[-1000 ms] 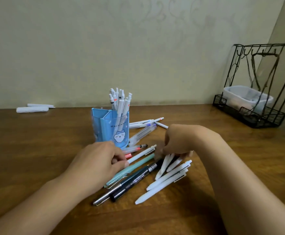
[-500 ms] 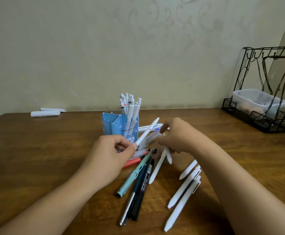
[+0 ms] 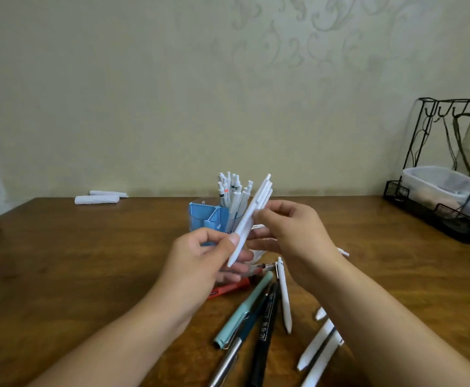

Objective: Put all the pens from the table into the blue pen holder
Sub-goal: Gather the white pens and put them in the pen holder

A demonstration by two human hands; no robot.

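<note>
Fingers of both hands, left (image 3: 200, 255) and right (image 3: 292, 233), hold white pens (image 3: 252, 216) before the blue pen holder (image 3: 203, 216).

- One blue pen holder (image 3: 200, 219)
- One wire rack (image 3: 449, 174) holding one plastic tub (image 3: 437, 182), table's right edge
- Two white rolls (image 3: 97, 199), far left edge
- Two hands

A home room: patterned wallpaper (image 3: 284, 51), wooden table (image 3: 60, 275), wire rack (image 3: 451, 174).
</note>
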